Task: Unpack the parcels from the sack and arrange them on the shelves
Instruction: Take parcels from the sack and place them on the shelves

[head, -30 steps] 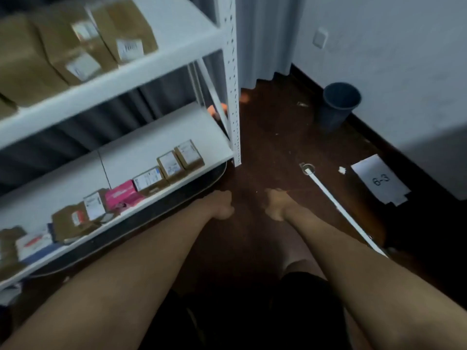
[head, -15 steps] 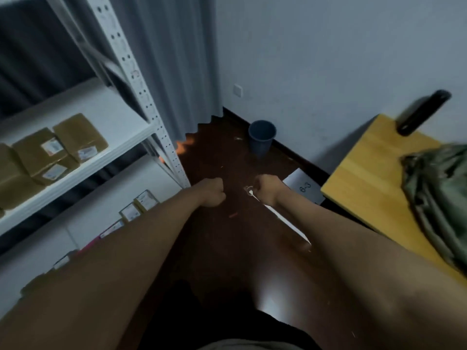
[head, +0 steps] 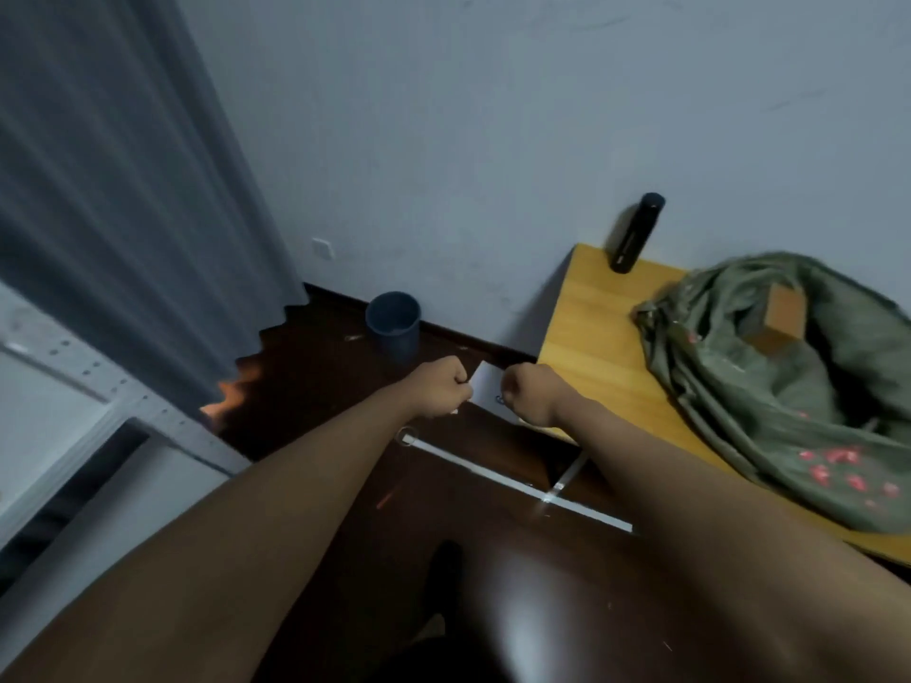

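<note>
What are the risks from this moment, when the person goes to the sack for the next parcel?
1. The white strip lies on the dark floor between the person and the wooden table; a foot may catch on it.
2. The green sack reaches the table's near edge, so pulling on it might drag it off.
3. The black bottle stands at the table's back corner near the sack; a tug could tip it.

left grip (head: 442, 389) fisted, right grip (head: 530, 392) fisted, forearms outstretched

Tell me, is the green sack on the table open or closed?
Open: the sack lies slumped on the table, and a brown parcel shows inside its mouth.
</note>
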